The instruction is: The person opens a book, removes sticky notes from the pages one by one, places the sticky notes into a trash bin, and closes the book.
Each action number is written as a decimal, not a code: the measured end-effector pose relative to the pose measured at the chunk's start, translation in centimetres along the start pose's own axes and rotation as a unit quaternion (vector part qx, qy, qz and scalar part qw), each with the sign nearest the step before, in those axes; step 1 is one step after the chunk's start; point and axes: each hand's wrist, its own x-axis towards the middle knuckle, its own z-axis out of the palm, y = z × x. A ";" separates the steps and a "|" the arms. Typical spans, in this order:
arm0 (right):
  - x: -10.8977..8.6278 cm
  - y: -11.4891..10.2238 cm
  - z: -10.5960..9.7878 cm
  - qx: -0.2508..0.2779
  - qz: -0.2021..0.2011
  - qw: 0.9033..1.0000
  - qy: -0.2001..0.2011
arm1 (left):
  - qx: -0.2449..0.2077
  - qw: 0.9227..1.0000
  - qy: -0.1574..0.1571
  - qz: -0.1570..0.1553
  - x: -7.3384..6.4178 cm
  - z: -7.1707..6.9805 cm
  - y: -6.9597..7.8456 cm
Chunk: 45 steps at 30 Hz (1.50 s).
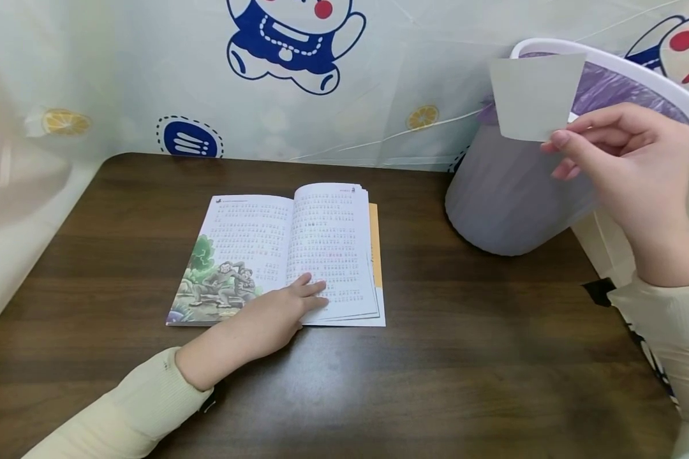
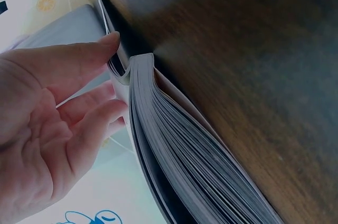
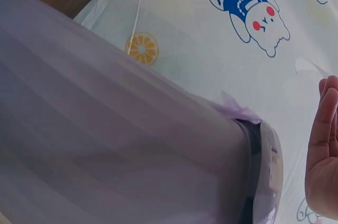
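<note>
An open book (image 1: 332, 223) with printed text and a picture of monkeys at lower left lies on the brown table. My left hand (image 1: 275, 315) rests on its lower middle, fingers spread onto the right page. In the left wrist view, the thumb (image 2: 108, 47) touches the pages at the book's edge. At the right, my right hand (image 1: 637, 162) holds a pale piece of paper (image 1: 534, 95) by its lower corner, between thumb and fingers. The paper is up in front of the bin's rim. Only part of the right hand (image 3: 323, 155) shows in the right wrist view.
A grey waste bin (image 1: 511, 197) with a white rim and a purple liner stands tilted at the table's right back. Behind the wooden table (image 1: 425, 357) hangs a pale curtain (image 1: 161, 57) with cartoon prints.
</note>
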 end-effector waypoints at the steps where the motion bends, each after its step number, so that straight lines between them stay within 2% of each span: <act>1: 0.1 0.0 -0.2 -0.003 0.001 1.000 0.003 | 0.000 1.000 0.000 0.000 0.0 0.0 0.0; 6: 0.6 -0.3 -1.1 -0.087 0.028 0.996 0.023 | -0.004 1.000 0.001 -0.001 0.0 0.0 0.0; 9: 0.9 -0.3 -1.6 -0.105 0.047 0.993 0.035 | -0.007 1.000 0.001 -0.003 -0.1 -0.1 0.0; 11: 1.1 -0.2 -1.9 -0.089 0.050 0.994 0.045 | -0.007 1.000 0.001 -0.004 -0.1 -0.1 0.1; 14: 1.5 0.0 -2.4 -0.015 0.038 0.997 0.065 | -0.006 1.000 0.000 -0.003 -0.1 -0.1 0.1; 18: 2.1 0.4 -3.0 0.031 0.025 0.995 0.095 | -0.003 1.000 -0.002 -0.004 -0.1 -0.1 0.1; 23: 2.7 1.0 -4.0 0.065 0.031 0.990 0.122 | -0.004 1.000 -0.003 -0.005 0.0 -0.1 0.1; 34: 3.5 2.5 -6.0 0.090 0.060 0.983 0.150 | -0.004 1.000 0.001 -0.003 0.0 -0.1 0.1; 38: 4.0 2.9 -6.5 0.068 0.065 0.984 0.154 | -0.005 1.000 -0.001 -0.006 0.0 -0.2 0.2; 45: 4.0 2.9 -7.4 -0.042 0.107 0.982 0.148 | -0.003 1.000 -0.001 -0.004 0.0 -0.2 0.2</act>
